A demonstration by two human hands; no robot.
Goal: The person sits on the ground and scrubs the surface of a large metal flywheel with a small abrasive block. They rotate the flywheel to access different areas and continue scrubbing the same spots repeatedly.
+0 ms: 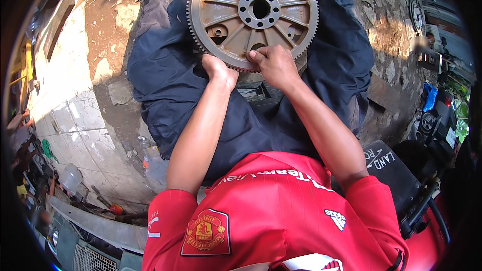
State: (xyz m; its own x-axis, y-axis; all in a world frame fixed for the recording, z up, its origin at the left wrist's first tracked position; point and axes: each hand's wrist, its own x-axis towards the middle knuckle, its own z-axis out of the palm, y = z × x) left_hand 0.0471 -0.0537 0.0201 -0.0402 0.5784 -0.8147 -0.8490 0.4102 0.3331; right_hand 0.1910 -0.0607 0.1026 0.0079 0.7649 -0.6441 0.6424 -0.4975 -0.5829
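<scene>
A large rust-tinged metal flywheel (245, 34) with a toothed rim, radial ribs and a ring of bolt holes round its centre hole is between my knees. My left hand (219, 72) is closed at the rim's near-left edge, with its fingertips hidden under the wheel. On the near edge, just right of it, my right hand (276, 66) grips the rim, thumb on top and other fingers curled and partly hidden. Metal parts show beneath through the wheel's openings, among them a small round sleeve (217, 32).
Rough stone ground (396, 60) lies to the right and pale tiles (85, 125) to the left. A clear plastic container (70, 178) stands at left, near other people. A vehicle grille (93, 258) is at lower left. Close by my right elbow is a black padded seat (394, 175).
</scene>
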